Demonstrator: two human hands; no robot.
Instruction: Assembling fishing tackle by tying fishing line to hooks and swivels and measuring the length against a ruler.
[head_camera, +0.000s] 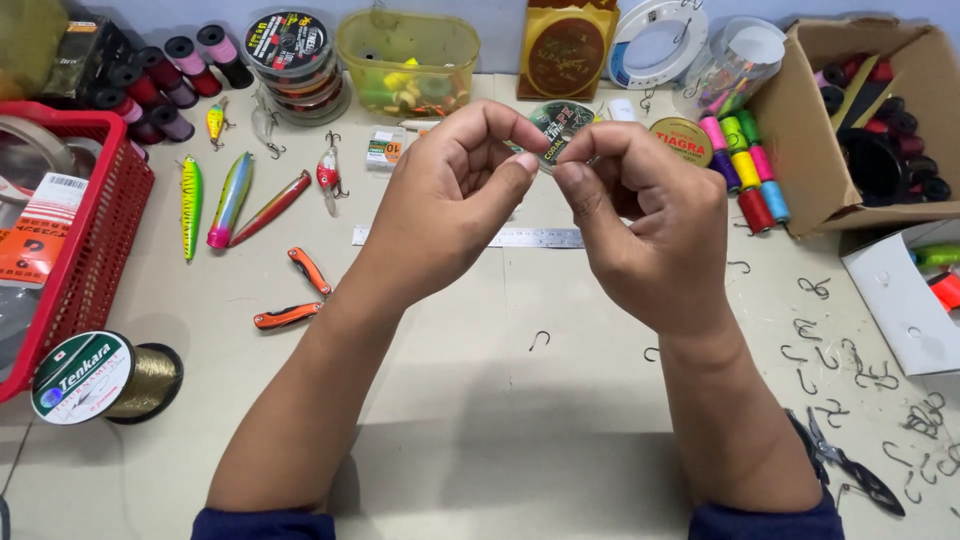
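Head view: left hand and right hand pinched together on something tiny, unidentifiable, above ruler; probably light, slippery; fingertip grip.

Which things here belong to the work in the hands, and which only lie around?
In use: left hand; right hand; small round green line spool.

Lying about: steel ruler, orange folding pliers, long painted fishing lures, loose metal hooks, red plastic basket.

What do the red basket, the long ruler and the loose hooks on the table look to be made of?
The red basket looks like moulded plastic: a uniform glossy lattice wall. The ruler behind both hands seems to be brushed steel or aluminium, pale silver with fine marks. The hooks appear to be dark bent metal wire, thin with a dull sheen. The left hand and right hand touch none of them.
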